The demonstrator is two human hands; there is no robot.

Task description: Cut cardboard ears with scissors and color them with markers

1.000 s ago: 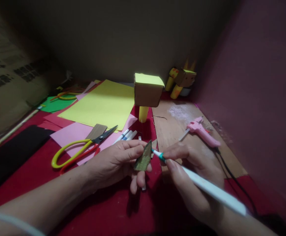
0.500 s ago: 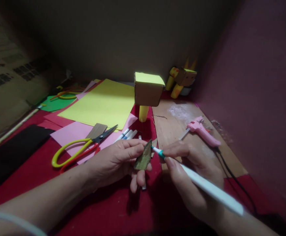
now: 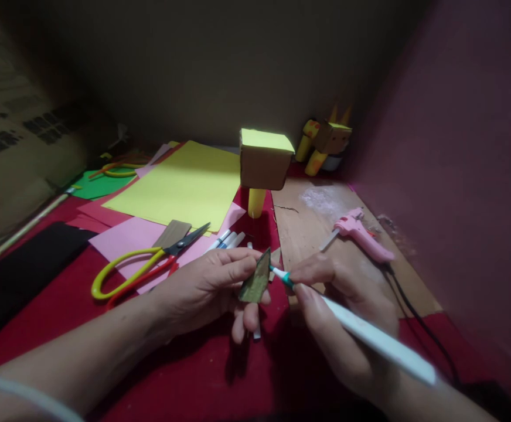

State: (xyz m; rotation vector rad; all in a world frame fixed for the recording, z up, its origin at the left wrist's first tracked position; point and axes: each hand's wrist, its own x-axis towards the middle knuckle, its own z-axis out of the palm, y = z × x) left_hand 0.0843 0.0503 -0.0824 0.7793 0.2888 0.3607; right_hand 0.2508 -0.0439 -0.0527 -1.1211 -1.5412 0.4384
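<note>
A small pointed cardboard piece (image 3: 256, 281), coloured green, is pinched between the thumb and fingers of my left hand (image 3: 220, 287). My right hand (image 3: 347, 316) grips a white marker (image 3: 378, 337) with a green collar, and its tip touches or nearly touches the piece's right edge. Just beyond my left hand lie several white markers (image 3: 233, 240), with another partly hidden under the fingers. A cardboard box (image 3: 265, 167) with a yellow top stands on a yellow tube (image 3: 256, 202) behind both hands.
Yellow-and-red scissors (image 3: 130, 258) lie on pink paper (image 3: 119, 237) beside yellow sheets (image 3: 180, 187). On the wooden board (image 3: 299, 228) at right rests a pink glue gun (image 3: 363, 234) with a black cable. A small box figure (image 3: 332, 138) stands at the back right.
The marker tip and the cardboard piece have shifted very slightly. Both hands keep the same hold.
</note>
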